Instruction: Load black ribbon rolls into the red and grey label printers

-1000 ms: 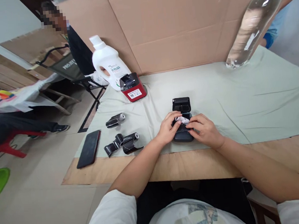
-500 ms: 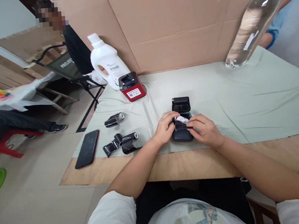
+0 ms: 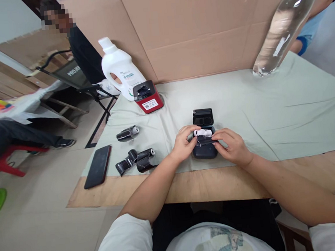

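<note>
A small black printer-like device (image 3: 205,152) lies on the cloth in front of me with its lid (image 3: 202,117) swung up. Above its body I hold a paper roll (image 3: 205,132), white at the core, with a loose black-faced strip (image 3: 205,140) hanging toward me. The fingers of my left hand (image 3: 186,143) are closed on the roll's left end. My right hand (image 3: 230,145) pinches the strip at its right edge. Whether the roll touches the device is hidden. To the left lie more black-faced rolls: one behind (image 3: 128,133) and one in front (image 3: 146,159) with its strip curling leftward.
A black phone (image 3: 97,166) lies at the table's left edge. Behind stand a red-and-black box-shaped device (image 3: 148,97), a white detergent bottle (image 3: 121,69) and a cardboard panel (image 3: 194,29). A large clear bottle (image 3: 284,25) of liquid stands back right. Other people are beyond the table.
The paper roll has turned, so more of its white core shows. My right hand has shifted slightly right and down with the strip. The device has hardly moved.
</note>
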A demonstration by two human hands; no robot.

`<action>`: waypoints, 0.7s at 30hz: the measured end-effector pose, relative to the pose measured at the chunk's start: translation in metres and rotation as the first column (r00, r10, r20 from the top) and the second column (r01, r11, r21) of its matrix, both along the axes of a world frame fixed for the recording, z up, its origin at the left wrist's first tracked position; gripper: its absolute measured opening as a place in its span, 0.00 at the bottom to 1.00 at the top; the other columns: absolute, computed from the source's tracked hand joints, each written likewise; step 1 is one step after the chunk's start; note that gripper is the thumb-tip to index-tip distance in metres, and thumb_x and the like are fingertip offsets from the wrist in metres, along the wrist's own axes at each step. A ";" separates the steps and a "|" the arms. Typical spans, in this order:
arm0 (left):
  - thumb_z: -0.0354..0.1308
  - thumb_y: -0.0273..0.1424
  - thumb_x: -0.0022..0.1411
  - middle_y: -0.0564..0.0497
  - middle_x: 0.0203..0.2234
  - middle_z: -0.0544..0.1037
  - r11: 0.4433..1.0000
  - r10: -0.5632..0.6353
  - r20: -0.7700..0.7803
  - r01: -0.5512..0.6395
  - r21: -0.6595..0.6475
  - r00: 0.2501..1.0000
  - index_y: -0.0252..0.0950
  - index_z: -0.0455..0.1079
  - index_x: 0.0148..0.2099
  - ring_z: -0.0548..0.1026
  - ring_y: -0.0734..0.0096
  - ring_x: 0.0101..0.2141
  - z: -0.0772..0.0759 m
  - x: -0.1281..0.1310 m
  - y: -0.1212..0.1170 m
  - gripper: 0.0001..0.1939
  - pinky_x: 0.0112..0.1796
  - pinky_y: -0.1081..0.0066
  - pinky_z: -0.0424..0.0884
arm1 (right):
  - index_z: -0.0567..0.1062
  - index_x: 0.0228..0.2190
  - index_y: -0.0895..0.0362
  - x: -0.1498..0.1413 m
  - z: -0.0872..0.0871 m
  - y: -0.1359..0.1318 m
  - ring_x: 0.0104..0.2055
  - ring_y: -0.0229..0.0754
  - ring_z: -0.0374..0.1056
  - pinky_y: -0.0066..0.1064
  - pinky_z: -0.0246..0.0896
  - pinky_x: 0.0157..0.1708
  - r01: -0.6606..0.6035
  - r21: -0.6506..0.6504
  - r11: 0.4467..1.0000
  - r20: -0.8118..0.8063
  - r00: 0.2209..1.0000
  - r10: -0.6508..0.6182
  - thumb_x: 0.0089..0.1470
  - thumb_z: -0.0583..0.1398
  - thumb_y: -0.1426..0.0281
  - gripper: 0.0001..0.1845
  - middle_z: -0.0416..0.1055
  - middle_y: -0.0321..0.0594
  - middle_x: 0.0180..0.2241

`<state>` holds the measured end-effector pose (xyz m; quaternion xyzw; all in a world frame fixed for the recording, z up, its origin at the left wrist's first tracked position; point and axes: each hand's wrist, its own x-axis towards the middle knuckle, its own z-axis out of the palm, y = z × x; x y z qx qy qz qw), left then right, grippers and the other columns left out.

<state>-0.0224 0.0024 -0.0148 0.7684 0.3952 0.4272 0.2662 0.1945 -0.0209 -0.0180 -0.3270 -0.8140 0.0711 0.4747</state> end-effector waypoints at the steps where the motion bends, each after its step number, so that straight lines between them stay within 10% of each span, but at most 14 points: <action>1: 0.55 0.28 0.60 0.44 0.46 0.77 1.000 0.016 0.014 -0.015 -0.023 1.000 0.36 0.71 0.49 0.73 0.63 0.49 0.000 0.000 -0.001 0.14 0.53 0.60 0.67 | 0.74 0.38 0.53 0.000 0.001 -0.001 0.38 0.44 0.72 0.39 0.72 0.38 0.001 0.017 1.000 -0.013 1.000 0.000 0.56 0.57 0.74 0.08 0.75 0.44 0.37; 21: 0.56 0.25 0.50 0.42 0.50 0.71 0.993 -0.017 -0.194 0.039 0.112 0.981 0.38 0.71 0.44 0.66 0.55 0.55 -0.004 0.000 0.002 0.17 0.56 0.52 0.62 | 0.76 0.38 0.53 -0.002 0.003 0.001 0.38 0.45 0.71 0.41 0.71 0.39 -0.031 0.013 0.999 0.088 0.996 0.030 0.58 0.57 0.72 0.09 0.77 0.43 0.35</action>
